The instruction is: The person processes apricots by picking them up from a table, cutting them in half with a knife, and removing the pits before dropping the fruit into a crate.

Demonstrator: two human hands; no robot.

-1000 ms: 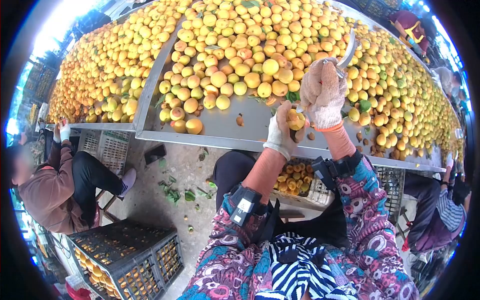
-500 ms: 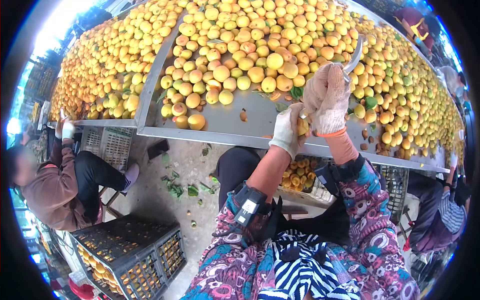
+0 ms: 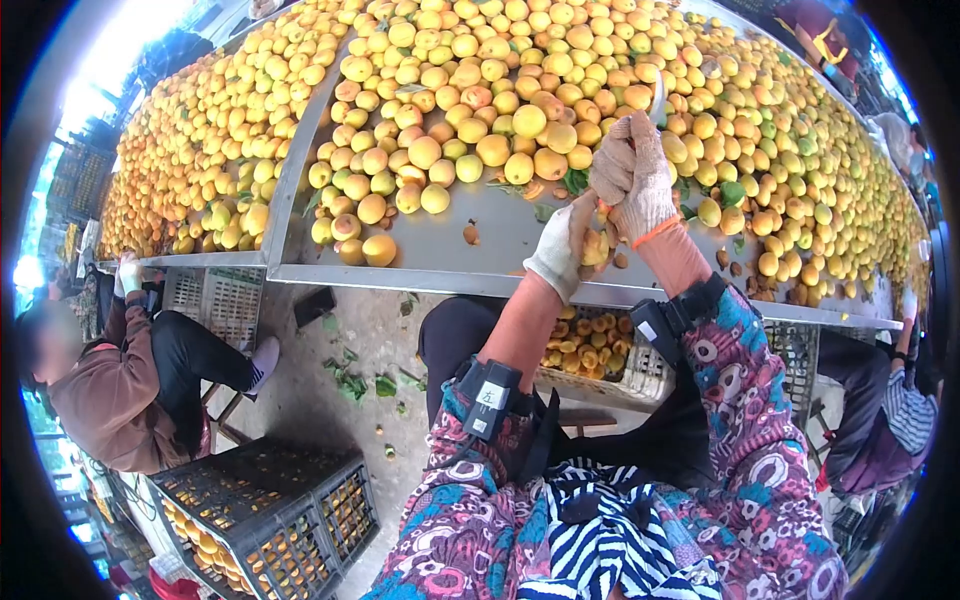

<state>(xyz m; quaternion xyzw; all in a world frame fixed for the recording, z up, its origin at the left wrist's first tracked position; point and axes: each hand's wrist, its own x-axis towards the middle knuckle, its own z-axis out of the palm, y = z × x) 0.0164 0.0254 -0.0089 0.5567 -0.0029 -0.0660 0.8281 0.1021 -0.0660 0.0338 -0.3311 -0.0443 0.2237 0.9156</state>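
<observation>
My left hand (image 3: 563, 248), in a pale work glove, is closed around an apricot (image 3: 596, 246) at the near edge of the metal table. Part of the fruit is covered by the glove. My right hand (image 3: 638, 178), gloved too, is wrapped round a knife whose curved blade (image 3: 658, 100) points up and away from me. The handle is hidden in the fist. Both hands touch or nearly touch each other. Beyond them spreads a thick layer of whole apricots (image 3: 528, 120). Below the edge stands a crate of split apricots (image 3: 590, 342).
A metal divider (image 3: 300, 150) splits the table (image 3: 440, 230). Stacked black crates (image 3: 265, 510) with apricots stand on the floor at lower left. One co-worker (image 3: 105, 410) sits at left, another (image 3: 890, 420) at right. Leaves (image 3: 385, 385) litter the floor.
My right hand has tilted and shifted slightly left with the knife, and its blade now points more upright. The apricot in my left hand shows more. The view has shifted a little.
</observation>
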